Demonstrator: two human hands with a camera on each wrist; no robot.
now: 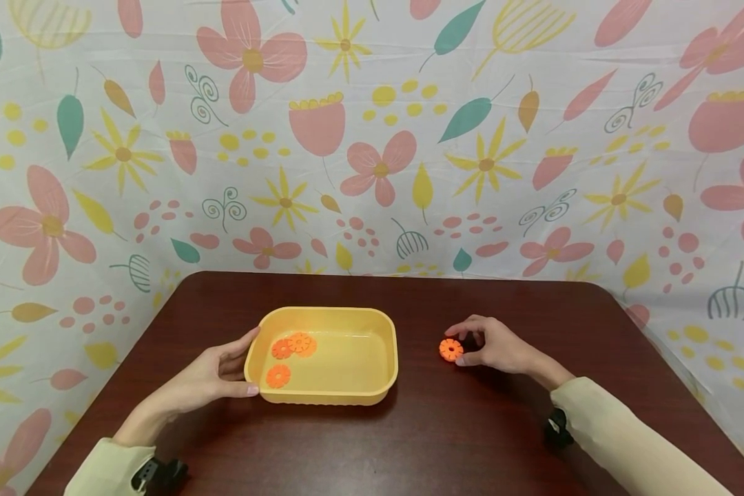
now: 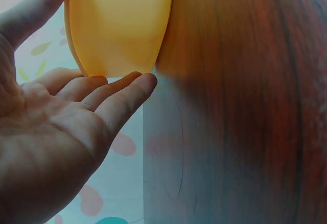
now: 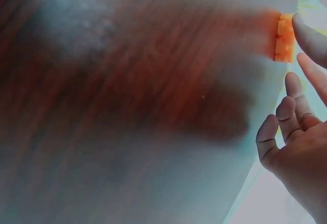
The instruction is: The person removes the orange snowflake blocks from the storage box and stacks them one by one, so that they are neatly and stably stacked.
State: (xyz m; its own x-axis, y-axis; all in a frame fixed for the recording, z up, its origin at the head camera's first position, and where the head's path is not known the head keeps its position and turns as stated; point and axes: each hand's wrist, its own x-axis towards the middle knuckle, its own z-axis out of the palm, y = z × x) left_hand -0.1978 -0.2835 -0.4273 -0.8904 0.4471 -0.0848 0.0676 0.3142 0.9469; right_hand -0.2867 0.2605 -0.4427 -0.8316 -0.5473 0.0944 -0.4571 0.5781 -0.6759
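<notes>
An orange notched plastic disc [image 1: 451,350], with a hole in its centre, is between the thumb and index finger of my right hand [image 1: 496,346], just over the dark table. In the right wrist view the orange disc [image 3: 284,38] shows edge-on against the thumb, while the other fingers hang loosely bent. My left hand [image 1: 201,375] rests against the left end of a yellow tray [image 1: 347,397]. Its thumb touches the front corner and its extended fingers touch the back. The left wrist view shows those fingers against the tray's wall [image 2: 120,35].
Inside the tray, several orange discs [image 1: 278,376] lie at the left side, some overlapping. The brown tabletop [image 1: 359,448] shows bare wood in front of the tray. A flower-patterned cloth [image 1: 378,207] hangs behind the table.
</notes>
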